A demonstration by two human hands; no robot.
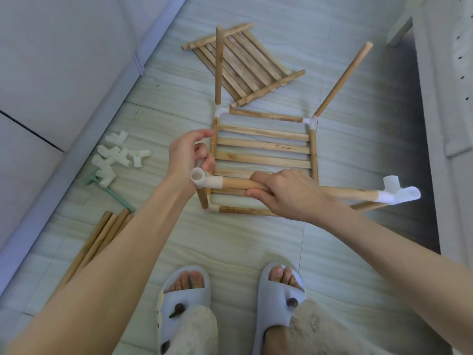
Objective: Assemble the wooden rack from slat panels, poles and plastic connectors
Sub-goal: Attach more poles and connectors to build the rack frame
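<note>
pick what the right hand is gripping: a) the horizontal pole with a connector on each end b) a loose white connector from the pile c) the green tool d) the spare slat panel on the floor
a: the right hand has its fingers curled round the horizontal pole, which carries a white connector at its right end and another at its left.

- Single head-worn view, looking steeply down and forward from standing height at the floor (256,239).
- Wide-angle lens: straight edges bow toward the frame's borders.
- Both forearms enter from the bottom corners; the slippers (184,298) sit at bottom centre, close beneath the camera.
- The far floor fills the upper centre of the frame.
</note>
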